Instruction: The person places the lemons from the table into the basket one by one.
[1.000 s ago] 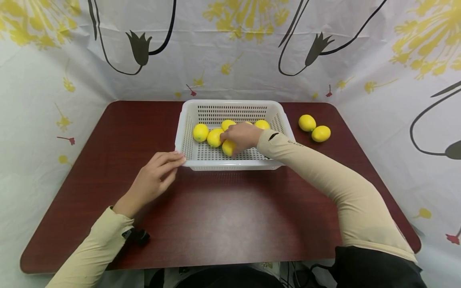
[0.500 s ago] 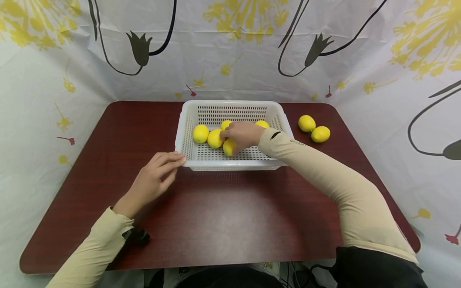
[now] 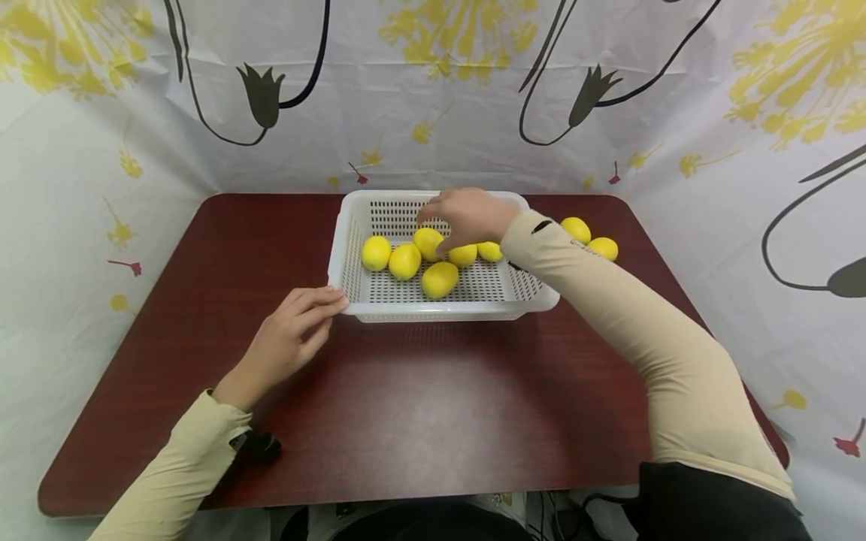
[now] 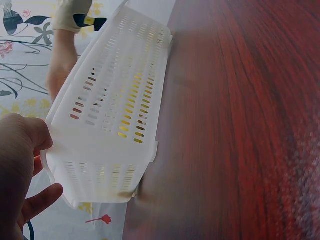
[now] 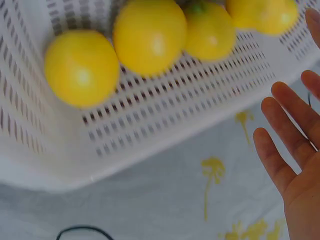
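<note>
A white slotted plastic basket (image 3: 453, 309) stands at the back of the dark red table with several lemons (image 3: 440, 280) in it. My left hand (image 3: 287, 334) holds the basket's front left corner by the rim. The left wrist view shows its fingers (image 4: 42, 202) at the basket's (image 4: 100, 145) edge. Over the basket's back part hovers my right hand (image 3: 473, 214), fingers spread and holding nothing. From the right wrist, the fingers (image 5: 272, 162) look straight and apart, beyond the lemons (image 5: 82, 68). The right hand and sleeve partly cover some lemons in the head view.
Two more lemons (image 3: 576, 228) lie on the table (image 3: 433, 398) to the right of the basket, partly behind the right sleeve (image 3: 609, 300). A white cloth (image 3: 304, 158) with a flower print hangs behind and beside the table.
My right hand has let go of the front lemon in the basket and moved up and back, uncovering other lemons. My left hand stays at the corner.
</note>
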Action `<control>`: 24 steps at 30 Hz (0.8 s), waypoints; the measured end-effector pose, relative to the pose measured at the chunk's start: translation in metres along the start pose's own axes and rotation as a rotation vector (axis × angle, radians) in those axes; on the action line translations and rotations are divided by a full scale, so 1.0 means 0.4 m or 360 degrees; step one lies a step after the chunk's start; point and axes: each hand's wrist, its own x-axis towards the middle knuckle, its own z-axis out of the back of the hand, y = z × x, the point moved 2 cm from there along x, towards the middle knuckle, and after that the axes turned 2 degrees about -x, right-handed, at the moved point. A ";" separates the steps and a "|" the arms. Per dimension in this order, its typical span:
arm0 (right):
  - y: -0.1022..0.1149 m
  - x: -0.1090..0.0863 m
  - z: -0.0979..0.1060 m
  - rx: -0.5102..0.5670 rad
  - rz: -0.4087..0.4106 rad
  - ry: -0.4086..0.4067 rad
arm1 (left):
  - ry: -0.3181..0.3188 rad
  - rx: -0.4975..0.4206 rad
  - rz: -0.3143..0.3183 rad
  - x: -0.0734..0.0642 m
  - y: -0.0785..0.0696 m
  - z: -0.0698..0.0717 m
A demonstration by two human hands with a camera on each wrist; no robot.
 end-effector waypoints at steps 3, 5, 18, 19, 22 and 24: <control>-0.013 -0.012 0.029 -0.0040 -0.0017 -0.0053 | 0.0006 -0.0001 0.0005 -0.001 0.001 0.000; -0.021 -0.020 0.037 -0.0066 -0.0025 -0.0066 | 0.0006 -0.0004 0.0004 -0.001 0.001 -0.001; -0.103 -0.125 0.066 0.0024 -0.0204 -0.0163 | -0.0004 -0.0004 -0.0023 0.000 0.001 -0.001; -0.114 -0.137 0.069 0.0026 -0.0226 -0.0176 | -0.0002 0.0000 -0.0022 0.000 0.002 -0.001; -0.147 -0.176 0.077 0.0021 -0.0285 -0.0221 | 0.0007 0.0006 -0.0016 -0.001 0.003 0.000; -0.170 -0.205 0.081 0.0027 -0.0320 -0.0253 | 0.0002 0.0009 -0.0020 -0.002 0.005 0.000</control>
